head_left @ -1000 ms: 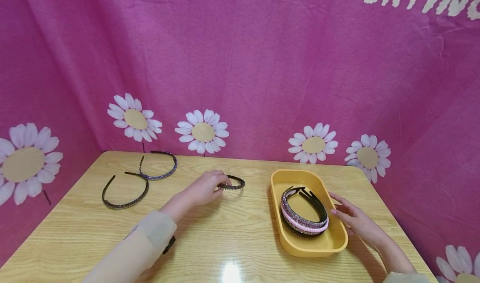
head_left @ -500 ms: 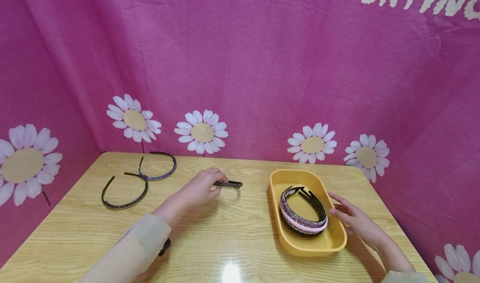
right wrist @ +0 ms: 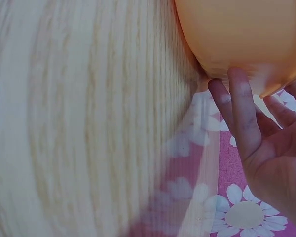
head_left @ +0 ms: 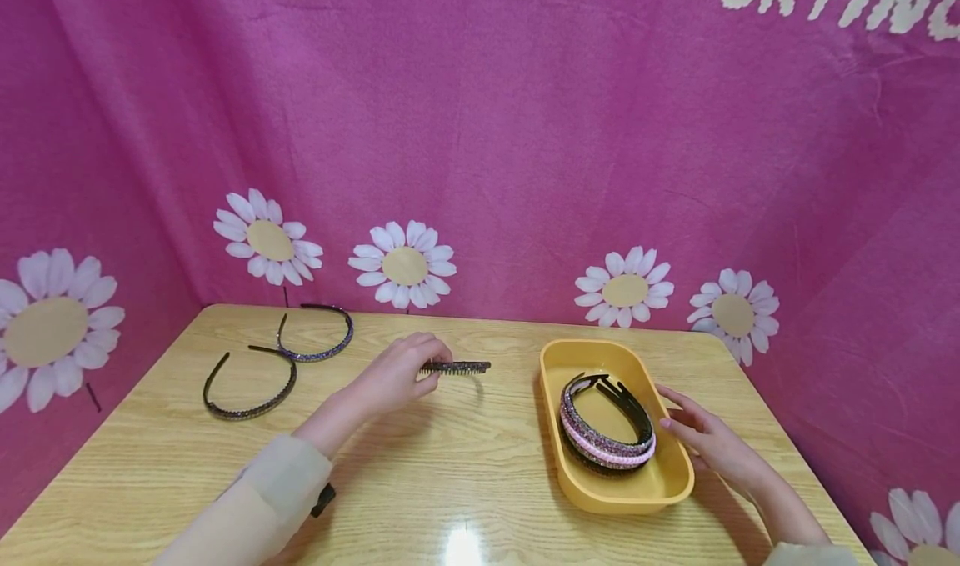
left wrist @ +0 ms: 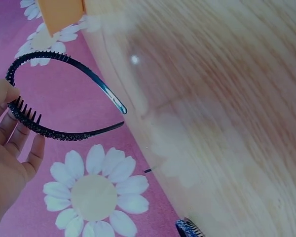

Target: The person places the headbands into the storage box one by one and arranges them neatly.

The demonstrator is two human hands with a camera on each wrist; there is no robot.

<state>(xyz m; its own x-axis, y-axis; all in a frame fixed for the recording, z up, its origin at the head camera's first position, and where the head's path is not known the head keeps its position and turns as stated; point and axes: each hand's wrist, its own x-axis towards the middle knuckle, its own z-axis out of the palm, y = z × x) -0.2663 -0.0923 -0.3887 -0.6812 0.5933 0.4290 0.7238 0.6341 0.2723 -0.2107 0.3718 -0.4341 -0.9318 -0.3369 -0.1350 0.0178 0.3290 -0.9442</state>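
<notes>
My left hand [head_left: 401, 370] pinches a black, stone-studded headband [head_left: 457, 368] between thumb and fingers, over the back middle of the table. In the left wrist view the toothed inner side of this headband shows, with its two ends pointing away from the fingers. At the right, my right hand [head_left: 708, 441] touches the outer side of a yellow tray [head_left: 622, 503], its fingers fairly straight against the wall in the right wrist view. Inside the tray lie several stacked headbands, among them a pink beaded headband [head_left: 633, 459] and a glittery multicoloured headband [head_left: 600, 441].
On the left of the wooden table [head_left: 450, 466] lie a dark beaded headband [head_left: 251, 412] and, behind it, a purple-blue glittery headband [head_left: 318, 355]. A pink curtain [head_left: 510, 149] printed with daisies hangs behind and beside the table.
My left hand has raised the black headband slightly and turned it, so it now appears edge-on in the head view. The right hand and the tray stay in place.
</notes>
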